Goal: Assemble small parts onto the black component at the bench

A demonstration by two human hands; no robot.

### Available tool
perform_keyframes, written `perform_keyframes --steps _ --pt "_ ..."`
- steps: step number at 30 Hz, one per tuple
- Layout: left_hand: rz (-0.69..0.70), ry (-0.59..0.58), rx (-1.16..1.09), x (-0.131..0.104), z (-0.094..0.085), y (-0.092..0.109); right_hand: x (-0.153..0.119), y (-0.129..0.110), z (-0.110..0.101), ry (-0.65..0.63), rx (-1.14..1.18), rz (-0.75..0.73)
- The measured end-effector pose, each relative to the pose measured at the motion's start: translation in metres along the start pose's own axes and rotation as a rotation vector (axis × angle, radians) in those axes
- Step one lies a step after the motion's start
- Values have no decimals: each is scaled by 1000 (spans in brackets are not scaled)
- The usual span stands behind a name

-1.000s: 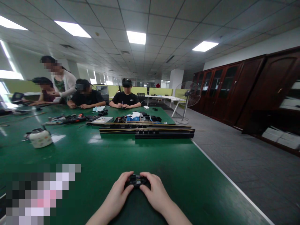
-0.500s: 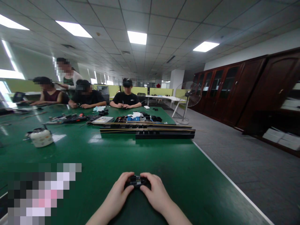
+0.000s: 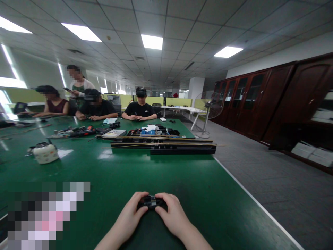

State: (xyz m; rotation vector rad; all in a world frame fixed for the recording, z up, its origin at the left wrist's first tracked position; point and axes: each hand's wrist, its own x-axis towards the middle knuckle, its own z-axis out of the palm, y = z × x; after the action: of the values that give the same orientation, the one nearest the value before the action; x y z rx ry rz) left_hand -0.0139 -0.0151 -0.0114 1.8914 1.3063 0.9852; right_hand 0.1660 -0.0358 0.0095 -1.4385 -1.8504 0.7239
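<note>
A small black part (image 3: 151, 201) with some lighter metal bits sits between my hands low in the head view, over the green table (image 3: 114, 180). My left hand (image 3: 134, 210) is closed on its left end, thumb at the near side and fingers at the far side. On its right end my right hand (image 3: 171, 211) grips the same way. My palms and fingers cover both ends, so its exact kind cannot be told.
Black metal rails (image 3: 183, 149) with thin brass-coloured rods lie across the table ahead. Behind them are a blue box (image 3: 147, 132) and assorted tools (image 3: 83, 131). A white pot (image 3: 46, 152) stands at left. Several people sit or stand beyond; a floor fan (image 3: 208, 104) is at right.
My hands and the black part have stayed almost still. At the back left, the standing person has shifted slightly to the right, holding a dark flat object.
</note>
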Motion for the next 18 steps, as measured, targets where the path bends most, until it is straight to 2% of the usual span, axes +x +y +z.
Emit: perform_keyframes --steps 12,18 --pt "20 -8 35 -1 2 0 0 0 0 5 -14 -14" --pt "62 9 88 -2 5 -7 0 -1 -1 7 -28 -22"
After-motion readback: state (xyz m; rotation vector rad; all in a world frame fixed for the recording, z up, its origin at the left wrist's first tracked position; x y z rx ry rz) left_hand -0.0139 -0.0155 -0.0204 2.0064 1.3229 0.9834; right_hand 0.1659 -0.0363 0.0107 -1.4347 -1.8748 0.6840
